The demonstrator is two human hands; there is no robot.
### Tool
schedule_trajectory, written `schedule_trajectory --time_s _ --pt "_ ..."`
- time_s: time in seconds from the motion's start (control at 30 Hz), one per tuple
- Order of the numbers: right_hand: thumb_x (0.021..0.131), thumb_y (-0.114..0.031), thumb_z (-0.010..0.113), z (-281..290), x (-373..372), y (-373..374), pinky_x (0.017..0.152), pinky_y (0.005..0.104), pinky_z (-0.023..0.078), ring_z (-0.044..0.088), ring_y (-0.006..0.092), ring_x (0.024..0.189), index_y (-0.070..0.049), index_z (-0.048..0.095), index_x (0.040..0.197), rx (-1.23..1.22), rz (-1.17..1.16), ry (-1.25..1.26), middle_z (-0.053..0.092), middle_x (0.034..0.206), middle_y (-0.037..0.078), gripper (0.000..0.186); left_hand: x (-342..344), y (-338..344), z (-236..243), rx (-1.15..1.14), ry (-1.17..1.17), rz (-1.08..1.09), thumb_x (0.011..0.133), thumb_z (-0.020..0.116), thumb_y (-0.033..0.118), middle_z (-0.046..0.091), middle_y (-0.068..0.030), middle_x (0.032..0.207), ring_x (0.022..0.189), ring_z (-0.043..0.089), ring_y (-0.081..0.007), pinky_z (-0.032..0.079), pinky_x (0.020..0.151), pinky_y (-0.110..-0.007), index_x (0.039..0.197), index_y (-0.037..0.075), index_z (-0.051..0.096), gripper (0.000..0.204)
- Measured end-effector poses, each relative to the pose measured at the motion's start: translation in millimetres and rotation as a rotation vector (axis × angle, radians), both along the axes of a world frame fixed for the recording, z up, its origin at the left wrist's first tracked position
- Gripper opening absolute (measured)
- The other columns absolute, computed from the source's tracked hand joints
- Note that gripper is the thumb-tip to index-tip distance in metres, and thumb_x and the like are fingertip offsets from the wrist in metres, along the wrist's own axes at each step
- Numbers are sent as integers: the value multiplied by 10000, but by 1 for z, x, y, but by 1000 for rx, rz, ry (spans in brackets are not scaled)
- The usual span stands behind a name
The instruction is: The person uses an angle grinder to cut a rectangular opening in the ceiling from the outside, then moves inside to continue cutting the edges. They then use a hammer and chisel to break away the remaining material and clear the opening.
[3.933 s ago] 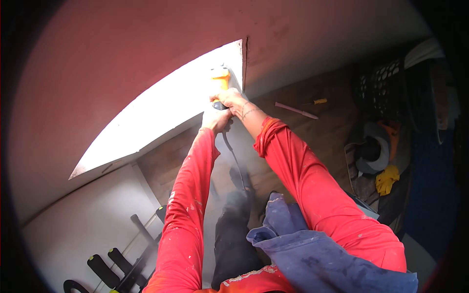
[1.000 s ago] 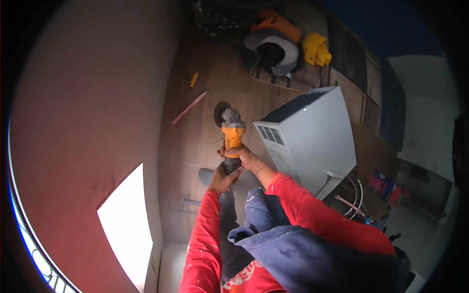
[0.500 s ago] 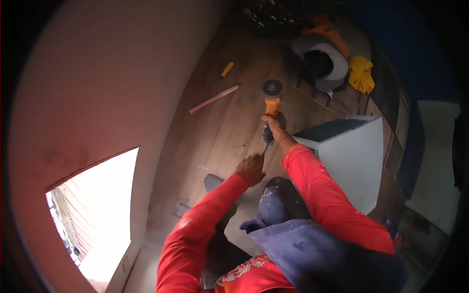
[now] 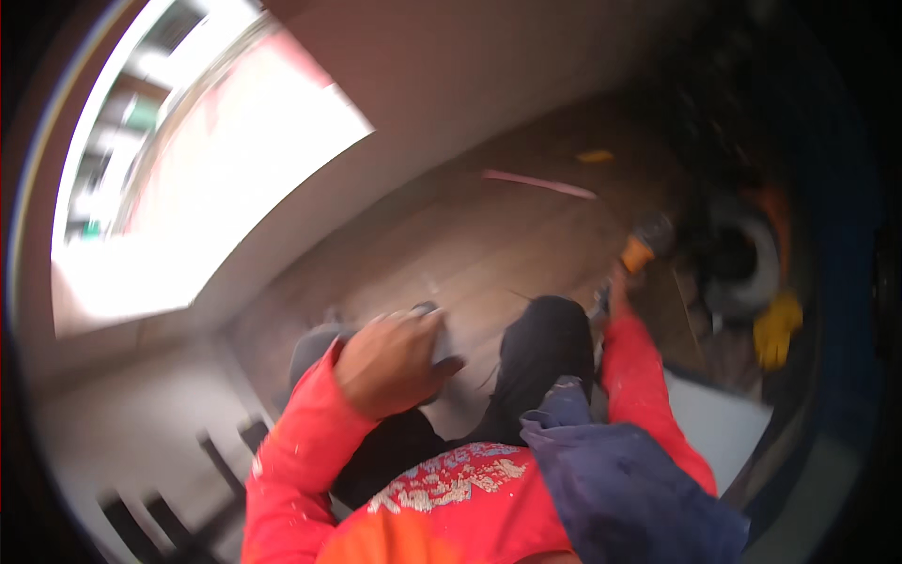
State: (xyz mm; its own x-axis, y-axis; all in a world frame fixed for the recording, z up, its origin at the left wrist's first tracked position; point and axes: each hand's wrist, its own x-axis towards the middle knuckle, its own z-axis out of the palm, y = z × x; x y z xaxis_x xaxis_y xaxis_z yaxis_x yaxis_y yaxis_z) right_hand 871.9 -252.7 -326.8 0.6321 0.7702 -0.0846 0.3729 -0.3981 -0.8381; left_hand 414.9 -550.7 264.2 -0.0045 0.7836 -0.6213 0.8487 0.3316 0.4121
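My right hand (image 4: 617, 289) is closed round an angle grinder (image 4: 637, 254), out to the right past my knee. The grinder has a yellow-orange head and a dark round disc (image 4: 656, 230) at its far end, blurred by motion. My left hand (image 4: 390, 365) is raised in front of my left knee, thumb apart from the fingers, and I see nothing held in it. A grey shape shows behind its fingers, perhaps my shoe. Farther off on the wooden floor (image 4: 451, 230) lie a thin pink strip (image 4: 540, 183) and a yellow-handled screwdriver (image 4: 595, 156).
At the right are a grey-white ring-shaped thing (image 4: 766, 268) and a yellow glove (image 4: 778, 329). A white box (image 4: 719, 423) stands beside my right arm. A bright opening (image 4: 244, 141) is in the left wall. Dark bars (image 4: 169, 522) stand at the lower left.
The view has swung to the left, so the opening looms larger. My left hand has come away from beside the grinder's rear end toward my left knee. My right hand still holds the grinder.
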Motion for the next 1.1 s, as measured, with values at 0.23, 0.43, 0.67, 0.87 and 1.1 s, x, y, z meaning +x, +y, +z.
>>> schedule_trajectory --time_s 0.23,0.43,0.67,0.87,1.1 --pt "823 -266 924 49 9 10 684 409 576 672 219 781 22 722 1148 -196 289 150 714 1002 74 478 62 -52 -10 299 53 110 911 784 332 755 -167 1106 1032 755 -332 573 947 -468 1172 18 717 414" --pt "855 -250 882 91 -20 20 662 420 577 660 219 762 -29 720 1086 -395 354 369 685 945 63 358 93 -56 -31 597 10 265 825 747 243 768 -103 857 844 768 -282 557 784 -450 856 94 786 157" --pt "875 -237 862 76 -11 34 666 429 589 666 222 762 -56 719 1064 -500 483 615 682 934 56 299 75 -52 -28 456 -45 322 854 748 232 781 -107 835 875 784 -296 590 844 -491 840 98 802 146" --pt "733 -259 961 26 -1 9 817 423 610 740 229 882 -35 759 1122 -156 278 190 759 1041 58 492 54 -63 15 286 -46 218 952 784 358 730 -228 1191 1147 709 -408 545 1004 -506 1363 -19 647 574" --pt "728 -352 956 43 5 -10 831 419 593 758 230 934 13 741 1143 -230 158 -147 783 1015 105 593 53 -32 39 207 -1 42 960 786 384 721 -213 1147 1110 687 -414 530 988 -486 1421 -44 622 650"
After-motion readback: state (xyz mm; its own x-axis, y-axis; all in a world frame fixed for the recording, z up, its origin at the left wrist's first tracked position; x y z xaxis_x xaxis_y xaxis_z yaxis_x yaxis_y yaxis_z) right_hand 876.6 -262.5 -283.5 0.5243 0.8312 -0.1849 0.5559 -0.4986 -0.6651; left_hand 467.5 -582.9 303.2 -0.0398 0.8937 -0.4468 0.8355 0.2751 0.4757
